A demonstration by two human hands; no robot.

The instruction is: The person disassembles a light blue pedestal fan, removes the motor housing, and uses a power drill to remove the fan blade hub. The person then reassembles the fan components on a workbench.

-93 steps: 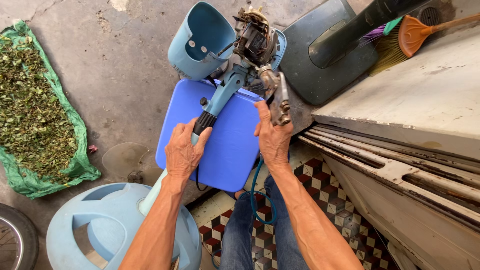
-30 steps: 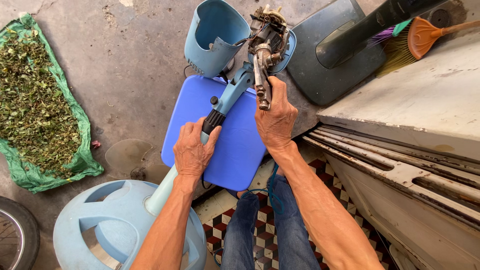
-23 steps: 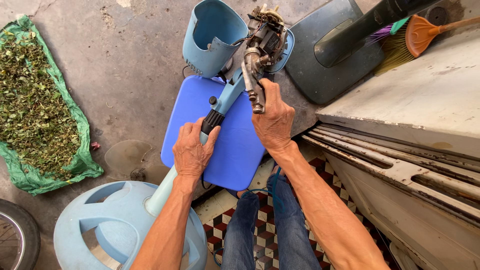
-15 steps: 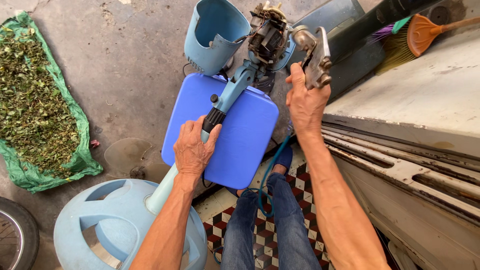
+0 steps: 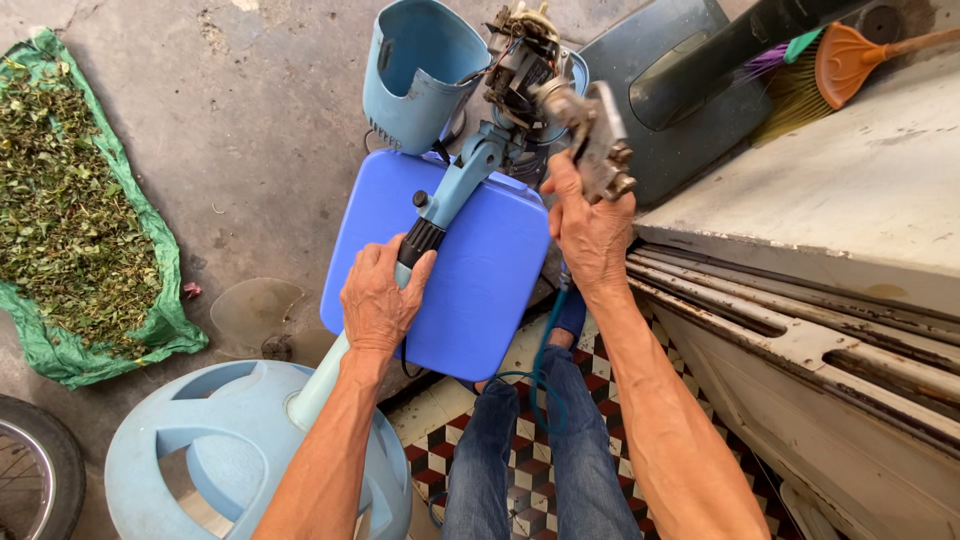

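Observation:
My left hand grips the light blue pole of a stand fan that lies tilted across a blue plastic stool. The fan's round blue base rests on the floor at lower left. Its bare motor, with wires showing, sits at the top beside the open blue motor housing. My right hand holds a grey metal air gun, its nozzle close to the motor. A teal hose hangs down from it over my legs.
A green sack spread with dried leaves lies at left. A clear fan blade lies on the concrete. A dark dustpan and an orange broom are at top right, beside a worn white ledge. A wheel shows at bottom left.
My right hand lifted off the motor, swung right with the air gun, and now brings it back toward the motor. My left hand has stayed on the pole.

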